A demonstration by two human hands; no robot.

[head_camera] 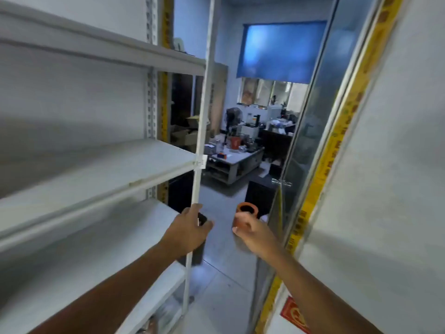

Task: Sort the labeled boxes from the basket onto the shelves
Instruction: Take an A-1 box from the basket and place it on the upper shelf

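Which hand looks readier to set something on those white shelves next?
The left hand: it is beside the white shelves, at their front post, holding a dark object. The right hand holds an orange cup farther away.

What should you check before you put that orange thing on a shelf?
1. Orange cup-like object firmly held by right hand: ok, fingers curl round it.
2. Left hand steady: ok, it grips the shelf post.
3. Free space on the middle shelf: ok.
4. Label readable: cannot tell.
5. Basket with boxes in view: not ok.
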